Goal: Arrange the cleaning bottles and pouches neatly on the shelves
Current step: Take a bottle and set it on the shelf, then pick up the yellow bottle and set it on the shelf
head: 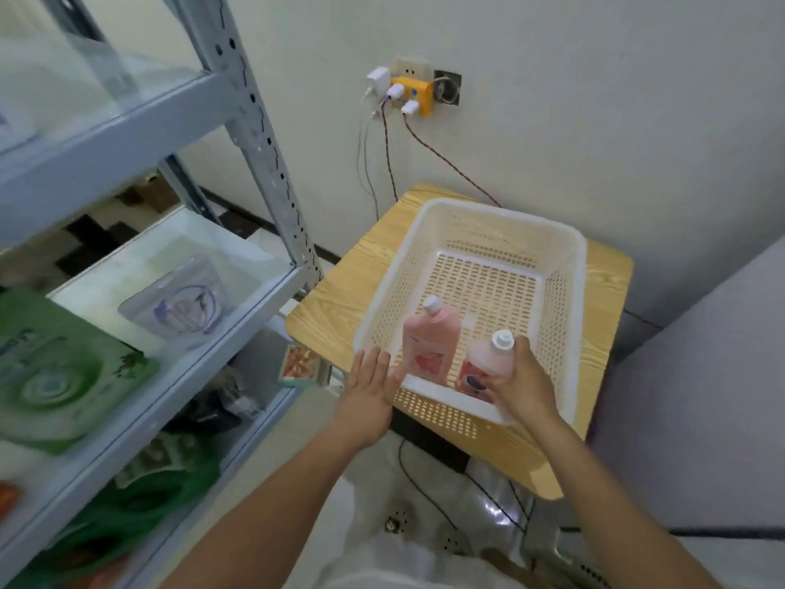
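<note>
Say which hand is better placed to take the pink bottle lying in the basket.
Left: the left hand lies open at the basket rim beside the lying bottle; the right hand holds the other bottle.

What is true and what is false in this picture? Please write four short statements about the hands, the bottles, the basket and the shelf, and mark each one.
1. The right hand has its grip on a pink plastic bottle with a white cap. True.
2. The white perforated plastic basket stands on the floor. False: it stands on the light wooden table.
3. The left hand holds the second pink bottle. False: its fingers are straight at the basket's near corner, and that bottle stays untouched in the basket.
4. A green pouch lies on the grey metal shelf. True.
</note>
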### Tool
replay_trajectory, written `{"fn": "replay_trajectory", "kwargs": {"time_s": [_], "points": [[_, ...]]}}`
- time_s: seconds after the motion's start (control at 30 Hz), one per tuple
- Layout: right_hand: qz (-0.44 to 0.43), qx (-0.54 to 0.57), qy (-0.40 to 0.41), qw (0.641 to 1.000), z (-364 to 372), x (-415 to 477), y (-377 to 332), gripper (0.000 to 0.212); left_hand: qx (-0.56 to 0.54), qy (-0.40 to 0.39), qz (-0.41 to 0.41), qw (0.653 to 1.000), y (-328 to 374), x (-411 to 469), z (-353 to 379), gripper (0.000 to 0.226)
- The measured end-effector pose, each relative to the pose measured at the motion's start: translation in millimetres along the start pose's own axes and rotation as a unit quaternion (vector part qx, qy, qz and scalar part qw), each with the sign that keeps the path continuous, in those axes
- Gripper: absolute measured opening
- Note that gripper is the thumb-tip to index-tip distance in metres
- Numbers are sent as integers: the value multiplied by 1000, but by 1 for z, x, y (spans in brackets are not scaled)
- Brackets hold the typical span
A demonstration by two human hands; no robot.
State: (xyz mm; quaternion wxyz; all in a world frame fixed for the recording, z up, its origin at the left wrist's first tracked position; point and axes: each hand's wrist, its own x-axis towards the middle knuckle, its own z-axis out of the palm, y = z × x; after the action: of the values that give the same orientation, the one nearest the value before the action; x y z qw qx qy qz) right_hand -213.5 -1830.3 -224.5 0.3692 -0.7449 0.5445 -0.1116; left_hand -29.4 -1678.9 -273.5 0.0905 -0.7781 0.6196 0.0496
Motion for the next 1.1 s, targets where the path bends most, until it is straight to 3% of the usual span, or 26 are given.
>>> {"fn": "replay_trajectory", "kwargs": {"time_s": [0.13, 0.3, 0.4, 0.57, 0.7, 0.8, 0.9, 0.97, 1.1], "points": [[-42, -13, -18, 999, 0, 7, 9, 62, 46, -87, -45, 994, 10, -1, -21, 67], [-68, -7, -35, 997, -1, 3, 19, 62, 56, -136, -85, 985, 22, -2, -29, 73], [-87, 27, -46, 995, -6, -5, 23, 63, 4, -122, -123, 985, 32, -1, -34, 77], [-113, -18, 67, 991, -3, -40, 34, 59, -97, -43, -148, 983, 51, -36, -34, 77], [-190, -35, 145, 970, 28, -95, 33, 59, -134, -62, -217, 965, 42, -101, -15, 75], [-290, -103, 73, 949, 73, -138, 11, 59, -150, -75, -295, 941, 17, -172, 5, 70], [-338, -187, -95, 917, 127, -189, -33, 60, -157, -112, -371, 908, -17, -262, 21, 64], [-397, -219, -198, 869, 161, -223, -67, 58, -167, -126, -424, 881, -35, -326, 33, 57], [-506, -313, -310, 741, 221, -292, -141, 50, -212, -137, -530, 810, -53, -452, 51, 49]]}}
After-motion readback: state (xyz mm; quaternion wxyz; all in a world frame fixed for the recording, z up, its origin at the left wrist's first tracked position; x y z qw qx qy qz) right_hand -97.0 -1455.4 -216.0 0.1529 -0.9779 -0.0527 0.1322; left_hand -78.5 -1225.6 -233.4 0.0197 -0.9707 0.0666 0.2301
